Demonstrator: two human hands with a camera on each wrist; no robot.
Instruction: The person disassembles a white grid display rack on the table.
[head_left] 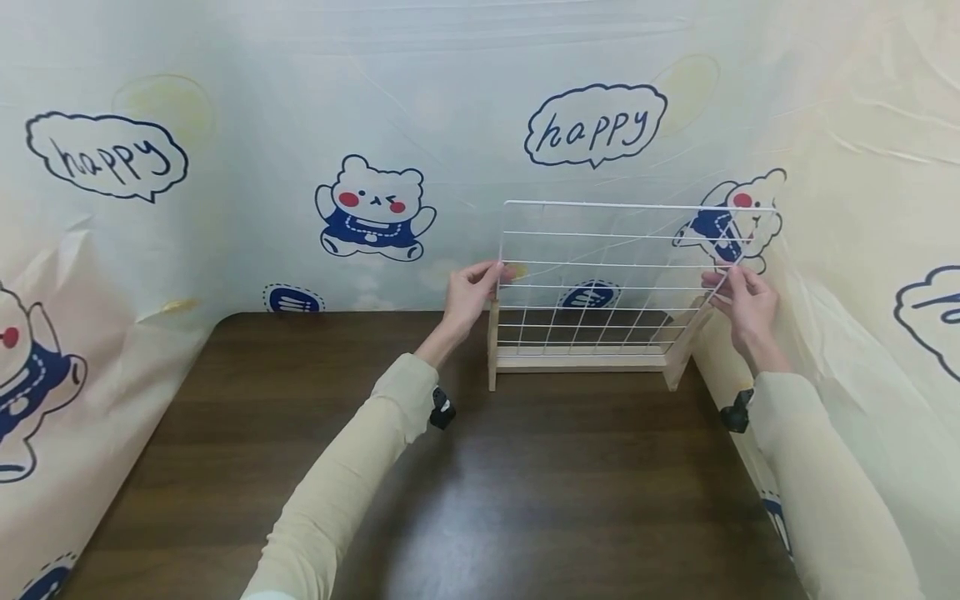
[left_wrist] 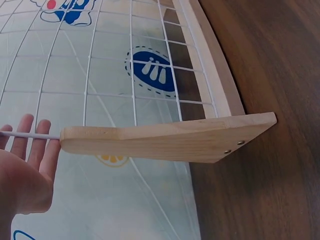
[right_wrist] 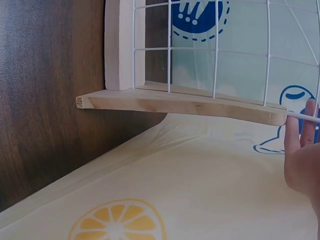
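A white wire grid (head_left: 600,264) stands upright in a pale wooden stand (head_left: 581,364) at the back right of the table. My left hand (head_left: 468,292) pinches the grid's left edge wire, just above the top of the left wooden side piece (left_wrist: 145,142). On the opposite edge, my right hand (head_left: 750,304) holds the wire between thumb and fingers, just above the right side piece (right_wrist: 185,106). In the left wrist view, two metal screws (left_wrist: 241,143) show near the foot of the side piece. The thumbs are largely hidden in both wrist views.
The stand rests on a dark brown wooden table (head_left: 300,433). A pale printed sheet (head_left: 465,83) hangs behind the table and along both sides. On the right, the sheet comes close to the right side piece and hand.
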